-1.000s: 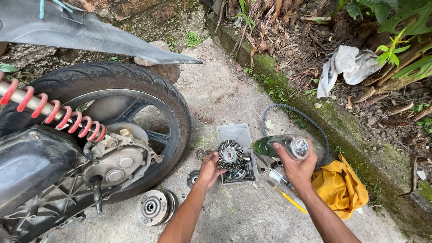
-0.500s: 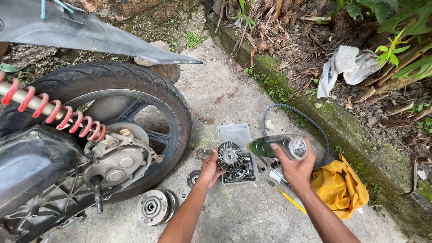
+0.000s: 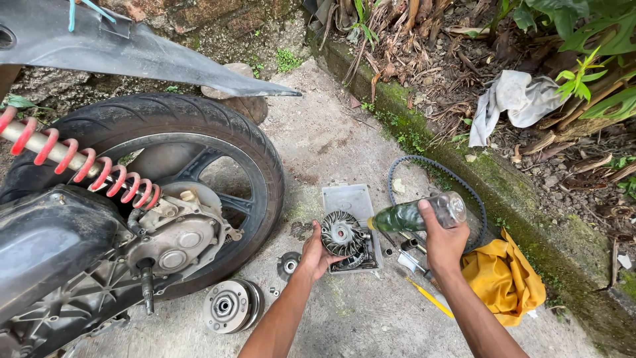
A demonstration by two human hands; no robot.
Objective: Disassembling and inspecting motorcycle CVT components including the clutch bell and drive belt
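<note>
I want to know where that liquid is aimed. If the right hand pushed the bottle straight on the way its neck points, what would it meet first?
Most likely the finned metal pulley held by the left hand. The right hand tips the green bottle leftward, its mouth close to the pulley's edge; depth is unclear.

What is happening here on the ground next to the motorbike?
A person crouches beside the rear wheel of a motorbike. The left hand holds a round finned metal pulley over a small grey tray. The right hand holds a green plastic bottle tipped on its side, its mouth at the pulley. A drive belt, a yellow cloth and another round clutch part lie on the concrete.
</note>
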